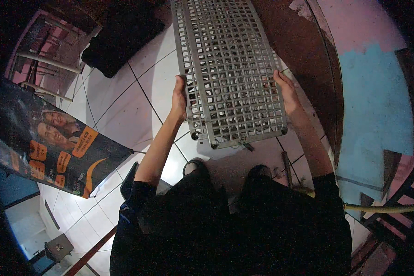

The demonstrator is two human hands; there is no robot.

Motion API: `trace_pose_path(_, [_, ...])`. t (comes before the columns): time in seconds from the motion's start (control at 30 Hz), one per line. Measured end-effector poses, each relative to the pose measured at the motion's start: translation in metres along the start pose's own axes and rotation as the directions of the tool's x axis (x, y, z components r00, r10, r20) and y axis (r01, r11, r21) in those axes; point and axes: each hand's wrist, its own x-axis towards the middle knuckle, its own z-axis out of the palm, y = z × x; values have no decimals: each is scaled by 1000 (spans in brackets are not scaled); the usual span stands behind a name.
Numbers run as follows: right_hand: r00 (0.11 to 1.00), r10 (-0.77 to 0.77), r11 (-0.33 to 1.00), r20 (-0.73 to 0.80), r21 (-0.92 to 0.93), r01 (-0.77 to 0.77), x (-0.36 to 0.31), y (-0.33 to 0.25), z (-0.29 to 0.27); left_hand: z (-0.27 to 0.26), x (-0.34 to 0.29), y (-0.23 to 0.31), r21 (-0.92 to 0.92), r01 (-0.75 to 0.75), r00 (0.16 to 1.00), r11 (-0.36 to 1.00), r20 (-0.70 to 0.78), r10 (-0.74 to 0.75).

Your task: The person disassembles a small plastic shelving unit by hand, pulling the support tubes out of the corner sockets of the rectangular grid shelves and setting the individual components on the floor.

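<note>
In front of me is a long grey rack of lattice panels (237, 123) with rows of square holes. At least two panels seem to lie one behind the other, and round holes show at the near corners. My left hand (179, 99) presses along its left edge, thumb pointing up. On the opposite edge my right hand (287, 94) holds it, with its fingertips partly hidden behind the side. The rack slants away from me, and its far end runs out of the top of the view. A small dark piece (248, 147) shows just below its near edge.
White tiles (110, 108) cover the floor. To the left hangs or leans a dark banner (55, 142) with orange shapes. A black bulky thing (119, 41) lies at the far left. The pink and blue wall (372, 115) and a yellowish hose (382, 209) are right.
</note>
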Motion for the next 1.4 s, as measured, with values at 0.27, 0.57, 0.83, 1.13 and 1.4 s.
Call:
trace_pose_path(0.27, [852, -519, 731, 62, -484, 481, -2, -10, -29, -4, 10, 6, 265, -164, 985, 950, -3, 171])
trace_pose_path(0.57, [510, -841, 210, 181, -759, 616, -19, -73, -29, -1, 24, 65, 824, -184, 863, 535, -126, 490])
trace_pose_path(0.83, [851, -524, 329, 21, -917, 225, 24, 1, 3, 4, 79, 33, 989, 141, 864, 55, -149, 481])
trace_pose_path(1.13, [942, -335, 336, -23, -937, 96, 1, -41, 10, 18, 76, 50, 990, 116, 900, 84, -140, 414])
trace_pose_path(1.4, [855, -515, 233, 59, -951, 206, 0, -55, 6, 22, 80, 60, 997, 68, 894, -42, -42, 446])
